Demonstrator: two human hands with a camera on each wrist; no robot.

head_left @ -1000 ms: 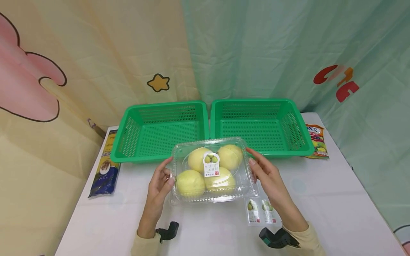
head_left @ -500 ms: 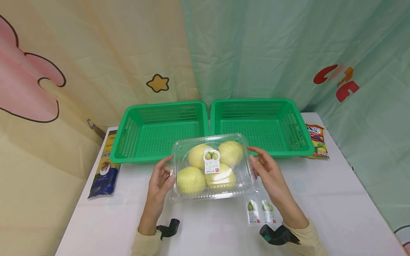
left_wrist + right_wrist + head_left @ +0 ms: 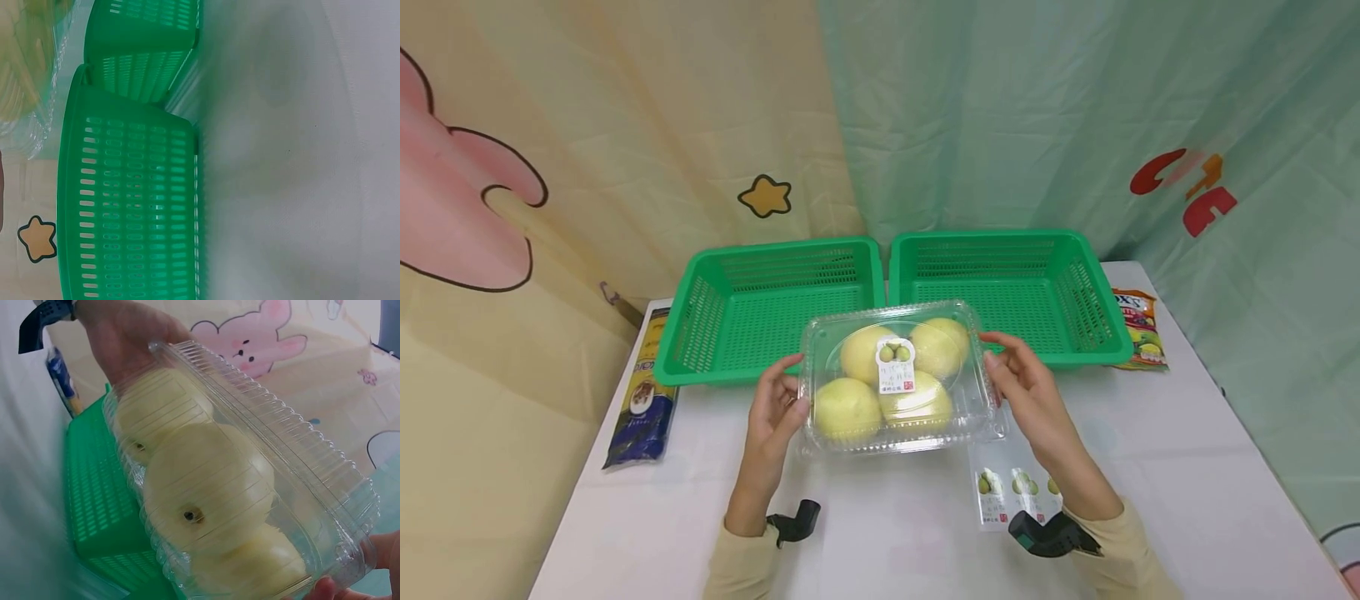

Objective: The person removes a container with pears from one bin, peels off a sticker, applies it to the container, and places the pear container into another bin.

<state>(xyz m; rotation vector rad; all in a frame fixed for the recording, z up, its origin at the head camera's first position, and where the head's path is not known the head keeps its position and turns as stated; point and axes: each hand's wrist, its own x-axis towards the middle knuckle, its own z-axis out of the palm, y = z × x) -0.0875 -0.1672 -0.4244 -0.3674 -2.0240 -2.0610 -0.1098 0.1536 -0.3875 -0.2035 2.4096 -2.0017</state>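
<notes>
A clear plastic clamshell fruit box (image 3: 842, 321) is held up above the table, lid on. Several round, pale yellow, pear-like fruits (image 3: 206, 487) sit inside it. On the lid is a white label (image 3: 897, 379) with a picture of green fruit. My left hand (image 3: 772, 417) grips the box's left end, thumb in front. At the other end my right hand (image 3: 1033, 404) pinches the edge between thumb and fingers. The box's underside shows in the right wrist view, with the left hand at its far end. Below the right hand lies a sheet of labels (image 3: 992, 500), partly covered by the forearm.
Two green plastic baskets, a left basket (image 3: 700, 375) and a right basket (image 3: 1120, 342), stand side by side behind the box. A blue and yellow packet (image 3: 643, 408) lies at the table's left edge. A colourful snack bag (image 3: 1142, 333) lies beside the right basket. Curtains hang behind.
Both hands have raised the box slightly, away from me toward the baskets. More of the label sheet now shows. The grip on both ends stays the same.
</notes>
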